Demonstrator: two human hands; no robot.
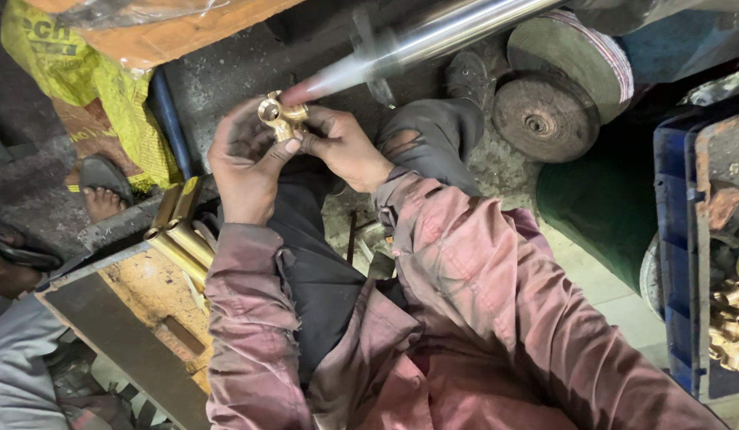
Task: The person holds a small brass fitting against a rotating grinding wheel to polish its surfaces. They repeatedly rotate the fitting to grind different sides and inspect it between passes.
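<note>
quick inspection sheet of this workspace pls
surface: grimy floor, wooden box at left
job's things: brass fitting pressed to the tip of a spinning spindle
clutter: brass tubes, buffing wheels, yellow sack, blue crate with brass parts
hands: left hand and right hand both grip the fitting
cables: nothing seen
surroundings: another person's sandalled foot at left

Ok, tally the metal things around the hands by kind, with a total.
Brass fitting held in the left hand and right hand: 1
Brass tubes on the bench: 3 in view
Steel spindle: 1
Round wheels on the floor: 2
Total: 7
</note>
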